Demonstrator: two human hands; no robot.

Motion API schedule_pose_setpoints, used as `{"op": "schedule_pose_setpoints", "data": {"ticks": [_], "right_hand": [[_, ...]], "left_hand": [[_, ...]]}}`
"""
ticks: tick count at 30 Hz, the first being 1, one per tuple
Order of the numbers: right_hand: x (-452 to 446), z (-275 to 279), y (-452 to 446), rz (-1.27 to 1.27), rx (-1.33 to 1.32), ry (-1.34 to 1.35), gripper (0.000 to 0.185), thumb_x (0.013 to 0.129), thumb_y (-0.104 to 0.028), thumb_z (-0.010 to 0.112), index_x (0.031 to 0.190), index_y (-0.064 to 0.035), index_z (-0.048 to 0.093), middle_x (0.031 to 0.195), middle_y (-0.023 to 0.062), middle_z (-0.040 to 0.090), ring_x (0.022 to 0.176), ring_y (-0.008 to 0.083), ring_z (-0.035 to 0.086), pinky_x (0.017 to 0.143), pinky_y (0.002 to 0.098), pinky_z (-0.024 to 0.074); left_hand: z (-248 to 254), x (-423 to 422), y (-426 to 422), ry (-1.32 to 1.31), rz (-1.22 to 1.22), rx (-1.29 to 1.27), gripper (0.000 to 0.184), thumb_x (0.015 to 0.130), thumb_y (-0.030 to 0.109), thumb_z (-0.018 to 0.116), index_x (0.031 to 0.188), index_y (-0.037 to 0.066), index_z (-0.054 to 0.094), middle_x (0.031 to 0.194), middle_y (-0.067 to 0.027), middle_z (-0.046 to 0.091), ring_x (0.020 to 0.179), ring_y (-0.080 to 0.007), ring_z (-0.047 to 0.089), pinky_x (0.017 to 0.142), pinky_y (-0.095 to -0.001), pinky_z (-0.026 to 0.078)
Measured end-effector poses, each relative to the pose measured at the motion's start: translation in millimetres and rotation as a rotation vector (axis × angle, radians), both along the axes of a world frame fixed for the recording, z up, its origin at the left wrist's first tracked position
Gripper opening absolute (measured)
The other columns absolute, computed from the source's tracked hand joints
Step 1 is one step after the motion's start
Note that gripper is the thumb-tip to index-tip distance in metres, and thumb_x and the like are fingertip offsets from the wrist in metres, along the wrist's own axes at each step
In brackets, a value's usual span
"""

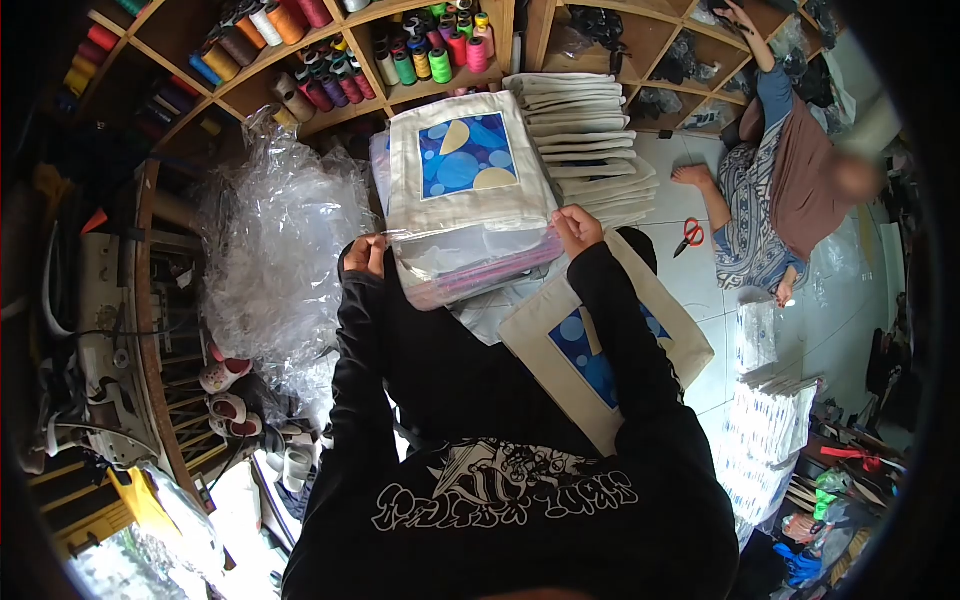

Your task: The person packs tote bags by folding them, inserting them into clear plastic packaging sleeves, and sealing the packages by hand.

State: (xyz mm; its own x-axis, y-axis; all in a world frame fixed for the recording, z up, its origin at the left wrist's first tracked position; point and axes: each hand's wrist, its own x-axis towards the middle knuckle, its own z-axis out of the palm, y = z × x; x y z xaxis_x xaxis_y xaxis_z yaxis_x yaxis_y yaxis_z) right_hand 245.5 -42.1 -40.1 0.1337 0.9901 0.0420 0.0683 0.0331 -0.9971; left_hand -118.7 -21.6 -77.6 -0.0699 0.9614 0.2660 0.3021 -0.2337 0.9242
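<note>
A cream canvas bag (407, 170) with a blue patterned patch lies in front of me, on top of a clear plastic-wrapped stack (480, 275) with pinkish edges. At its lower left corner my left hand (365, 255) is closed, fingers curled. My right hand (577, 230) pinches at the lower right corner, thumb and fingertips together. Whether clear film is also between the fingers, I cannot tell. Another cream bag (650, 290) with a blue patch rests by my right forearm, partly hidden under the sleeve.
Crumpled clear plastic bags (285, 230) heap up on the left. Folded canvas bags (580, 130) are stacked behind. Red-handled scissors (692, 234) lie on the tiled floor. Another person (780, 190) sits at the right, near packed items (770, 430). Thread spools (440, 65) fill the shelves.
</note>
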Motion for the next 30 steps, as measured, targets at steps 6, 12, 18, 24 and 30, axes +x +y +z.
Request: {"op": "schedule_pose_setpoints", "data": {"ticks": [6,12,18,24,30], "right_hand": [[-7.6,-27.0,2.7,-0.086,-0.168,-0.045,0.018,0.081,-0.012,0.06,0.069,-0.0002,0.053,0.058,0.0031,0.056,0.053,0.0095,0.056,0.051,0.023,0.0452],[-2.7,-33.3,9.5,-0.137,-0.161,-0.403,0.02,0.075,-0.011,0.063,0.06,-0.0006,0.053,0.054,0.0059,0.056,0.06,0.0137,0.06,0.051,0.024,0.0455],[-1.7,-34.5,11.4,-0.122,-0.251,0.185,0.015,0.074,-0.005,0.063,0.077,0.0029,0.051,0.075,0.0127,0.055,0.066,0.0237,0.062,0.057,0.0328,0.0556],[-7.2,-23.8,16.7,-0.19,-0.375,0.349,0.023,0.074,-0.003,0.066,0.087,0.0028,0.048,0.081,0.0125,0.051,0.071,0.0256,0.06,0.06,0.0375,0.058],[-5.0,-43.2,14.4,-0.093,-0.208,0.115,0.027,0.073,-0.006,0.069,0.088,0.0044,0.049,0.079,0.0136,0.052,0.064,0.0241,0.062,0.054,0.0322,0.0565]], "left_hand": [[5.6,18.0,-11.8,0.088,0.205,-0.324,0.025,0.081,0.021,0.054,0.077,-0.001,0.064,0.065,-0.0059,0.062,0.059,-0.0118,0.056,0.055,-0.0256,0.043],[15.5,23.6,-12.1,0.194,0.286,-0.464,0.025,0.076,0.023,0.058,0.069,-0.001,0.064,0.057,-0.0049,0.06,0.057,-0.0114,0.055,0.056,-0.0253,0.043],[5.9,11.9,-5.1,0.168,0.234,-0.541,0.02,0.072,0.02,0.068,0.076,0.002,0.062,0.07,-0.0049,0.062,0.063,-0.0106,0.057,0.058,-0.0235,0.045],[-5.8,5.5,-4.0,0.0,0.219,-0.461,0.039,0.071,0.021,0.074,0.096,-0.001,0.053,0.079,-0.0088,0.061,0.071,-0.0139,0.059,0.063,-0.0254,0.05],[27.2,33.3,-12.5,-0.361,0.293,-0.551,0.03,0.077,0.013,0.066,0.098,-0.003,0.052,0.083,-0.0129,0.06,0.074,-0.0195,0.06,0.064,-0.0279,0.052]]}}
